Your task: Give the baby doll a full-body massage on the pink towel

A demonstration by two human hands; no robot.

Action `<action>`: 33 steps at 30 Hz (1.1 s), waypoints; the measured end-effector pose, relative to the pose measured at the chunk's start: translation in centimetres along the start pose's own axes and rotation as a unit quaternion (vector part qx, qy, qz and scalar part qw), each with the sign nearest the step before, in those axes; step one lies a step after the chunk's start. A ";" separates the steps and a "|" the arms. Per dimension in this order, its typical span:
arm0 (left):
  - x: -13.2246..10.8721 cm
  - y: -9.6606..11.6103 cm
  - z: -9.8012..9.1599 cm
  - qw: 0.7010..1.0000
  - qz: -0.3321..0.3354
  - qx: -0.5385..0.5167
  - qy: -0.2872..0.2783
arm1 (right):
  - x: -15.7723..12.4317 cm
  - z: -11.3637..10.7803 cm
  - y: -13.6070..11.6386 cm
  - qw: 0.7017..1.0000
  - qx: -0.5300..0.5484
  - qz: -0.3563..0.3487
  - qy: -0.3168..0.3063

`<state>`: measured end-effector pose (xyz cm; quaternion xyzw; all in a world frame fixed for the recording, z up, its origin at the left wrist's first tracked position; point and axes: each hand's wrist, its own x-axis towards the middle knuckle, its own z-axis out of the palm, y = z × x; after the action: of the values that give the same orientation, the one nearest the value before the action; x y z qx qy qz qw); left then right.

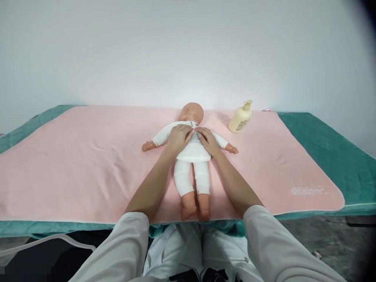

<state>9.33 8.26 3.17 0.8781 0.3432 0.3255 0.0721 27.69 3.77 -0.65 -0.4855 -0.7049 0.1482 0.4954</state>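
Observation:
A baby doll (192, 152) in white clothing lies stretched out with its bald head pointing away from me and its feet near the front edge. Its arms spread to both sides, and its face is turned out of sight. My left hand (179, 137) rests flat on the left part of the doll's upper torso. On the right part lies my right hand (209, 139), also flat. The fingertips of both hands come close together near the middle, just below the doll's neck. Neither hand grasps anything.
Beneath the doll is a pink mat (73, 168) over a green quilted cover (337, 152). A cream pump bottle (241, 118) stands slightly tilted to the right of the doll's head. A pale wall (188, 51) rises behind. A light tube or cable (53, 237) curves at lower left.

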 end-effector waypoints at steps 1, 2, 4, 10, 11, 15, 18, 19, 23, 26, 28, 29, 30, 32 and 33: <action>0.0 -0.1 0.1 1.000 0.000 0.002 0.002 | 0.0 0.0 0.0 1.000 -0.001 -0.001 -0.004; 0.0 -0.1 0.1 1.000 -0.001 0.004 0.002 | 0.0 0.0 0.1 1.000 -0.001 -0.001 -0.008; -0.1 -0.2 0.2 1.000 -0.003 0.006 0.001 | 0.0 0.0 0.1 1.000 0.000 0.000 -0.020; 0.0 -0.3 0.3 0.999 -0.016 0.020 -0.029 | 0.1 0.0 0.0 0.999 -0.009 0.015 -0.040; 0.0 -0.3 0.3 0.999 -0.017 0.022 -0.033 | 0.2 -0.1 -0.1 0.999 -0.010 0.019 -0.041; 0.1 -0.2 0.2 0.998 -0.021 0.032 -0.041 | 0.2 -0.2 -0.4 0.999 -0.014 0.025 -0.046; 0.0 0.0 0.1 0.998 -0.023 0.037 -0.048 | 0.1 -0.2 -0.5 0.998 -0.024 0.024 -0.051; 0.0 0.1 0.1 0.998 -0.024 0.039 -0.049 | 0.1 -0.2 -0.5 0.998 -0.027 0.022 -0.052; 0.0 0.3 0.0 0.997 -0.027 0.045 -0.050 | 0.2 -0.2 -0.3 0.997 -0.034 0.018 -0.063; 0.0 0.3 0.1 0.997 -0.030 0.044 -0.051 | 0.2 -0.1 -0.2 0.997 -0.031 0.017 -0.069; 0.0 0.3 0.1 0.997 -0.031 0.042 -0.054 | 0.3 -0.1 -0.1 0.997 -0.030 0.014 -0.070; -0.1 0.3 0.1 0.997 -0.031 0.041 -0.055 | 0.3 -0.1 -0.1 0.997 -0.030 0.012 -0.071; 0.0 0.2 0.1 0.997 -0.032 0.038 -0.057 | 0.4 -0.1 -0.1 0.997 -0.031 0.012 -0.073; 0.0 0.1 0.3 0.997 -0.036 0.029 -0.056 | 0.4 -0.1 -0.1 0.997 -0.029 0.015 -0.074; 0.0 0.0 0.3 0.998 -0.038 0.022 -0.054 | 0.4 -0.1 -0.1 0.997 -0.025 0.018 -0.075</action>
<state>9.55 8.31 2.93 0.8819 0.3793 0.2671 0.0832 27.74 4.08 -0.30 -0.4979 -0.7348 0.1749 0.4261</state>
